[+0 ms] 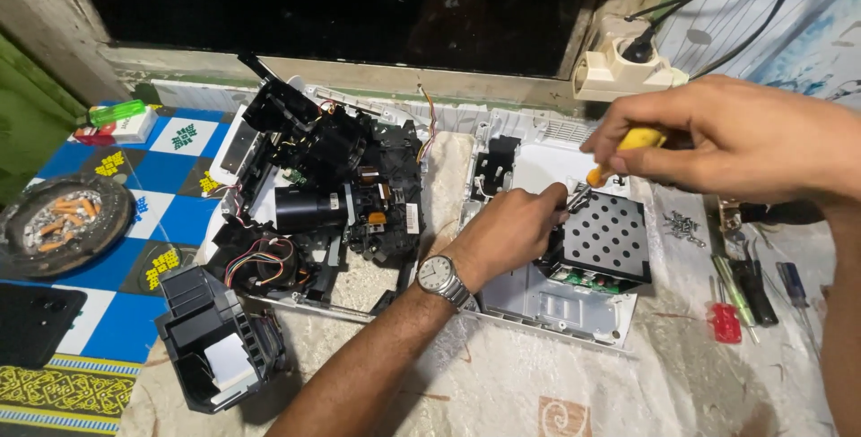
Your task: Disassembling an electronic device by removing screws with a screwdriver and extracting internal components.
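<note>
— So, where are the hands?

— Both sit right of centre, over the white casing half (547, 307) lying on the cloth-covered worktop (502, 383). The right hand (726, 137) comes in from the right edge, fingers closed round a yellow-handled screwdriver (628, 146) whose tip points down and left toward a small metal bracket (578, 197).

— And the left?

— The left hand (511, 231), with a wristwatch (439, 276) on its wrist, reaches up from the bottom of the frame. Its fingers are pinched together at that same bracket, just at the upper-left corner of the black perforated plate (605, 240) that sits inside the casing. Whether it truly grips the bracket or only steadies it, I cannot tell.

— What lies around them?

— Left of centre is the other part of the opened device (327, 195), a mass of black parts, a dark lens barrel and coloured wires. Below it, lower left, a black fan housing (215, 338) lies apart on the cloth. At the far left a round ashtray (58, 222) rests on a blue patterned mat (161, 213), and a green lighter (117, 114) lies in the upper left.

— Anything on the right?

— A small heap of screws (682, 224) just beside the casing, and further right some spare screwdrivers (731, 298), one with a red handle. A white wall socket (623, 68) with a black plug is at the upper right.
</note>
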